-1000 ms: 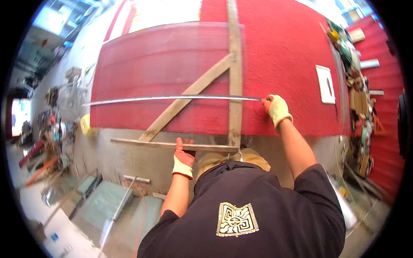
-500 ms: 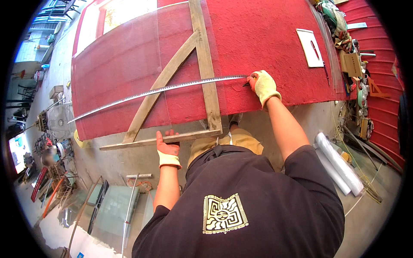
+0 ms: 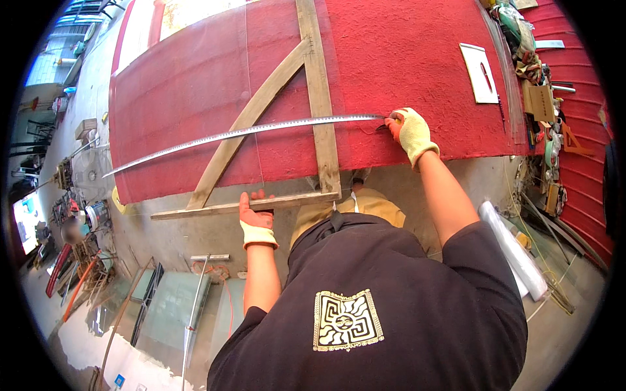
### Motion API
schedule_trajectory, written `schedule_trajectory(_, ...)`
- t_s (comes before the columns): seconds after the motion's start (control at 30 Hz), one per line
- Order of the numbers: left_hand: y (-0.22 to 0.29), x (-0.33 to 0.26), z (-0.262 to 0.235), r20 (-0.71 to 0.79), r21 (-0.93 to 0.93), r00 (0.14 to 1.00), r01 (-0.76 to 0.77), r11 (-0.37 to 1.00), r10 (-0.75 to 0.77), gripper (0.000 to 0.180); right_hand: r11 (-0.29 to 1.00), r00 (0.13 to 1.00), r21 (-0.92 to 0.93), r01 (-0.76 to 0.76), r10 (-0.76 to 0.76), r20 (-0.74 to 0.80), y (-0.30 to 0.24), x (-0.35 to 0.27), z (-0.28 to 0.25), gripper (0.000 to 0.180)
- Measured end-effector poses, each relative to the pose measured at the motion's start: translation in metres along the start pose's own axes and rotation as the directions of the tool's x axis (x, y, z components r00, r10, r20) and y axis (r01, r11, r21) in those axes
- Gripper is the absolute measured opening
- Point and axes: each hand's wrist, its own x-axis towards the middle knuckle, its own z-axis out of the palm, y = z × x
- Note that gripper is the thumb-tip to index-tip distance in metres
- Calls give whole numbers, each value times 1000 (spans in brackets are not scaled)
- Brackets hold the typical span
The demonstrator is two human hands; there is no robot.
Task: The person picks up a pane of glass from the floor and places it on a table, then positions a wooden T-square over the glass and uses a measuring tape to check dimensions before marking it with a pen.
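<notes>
Hold flat the ruler (image 3: 262, 128) pinched in the right hand's (image 3: 412, 135) fingers; steady the near wooden bar (image 3: 290, 201) gripped by the left hand (image 3: 257, 220).

I can't read the fine marks on the measuring strip (image 3: 280, 124), and its right end disappears into the right hand (image 3: 412, 133). The lower bar of the wooden frame (image 3: 318, 98) covers part of the left hand (image 3: 258, 225); the upright runs out of sight at the top. The black shirt (image 3: 398, 280) hides most of the tan trousers (image 3: 385, 206).
</notes>
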Motion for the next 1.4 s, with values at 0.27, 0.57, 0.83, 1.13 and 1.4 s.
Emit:
schedule_trajectory(0.27,12,30,-19,10,27,998,-58,998,58,30,998,998,32,-54,53,16,37,0,8,32)
schedule_trajectory(0.57,8,65,-39,-72,54,990,-117,992,121,37,1000,1000,-6,-20,19,-6,114,1,23,33)
schedule_trajectory(0.83,11,62,-46,36,33,996,-78,996,77,30,997,998,43,-63,64,-25,119,-2,19,29)
schedule_trajectory(1.13,11,58,-42,61,-3,996,-71,997,71,26,998,998,41,-45,47,-47,129,0,34,30)
schedule_trajectory(1.4,12,54,-40,16,-8,996,-89,996,89,30,994,994,41,-100,101,-39,121,0,35,31)
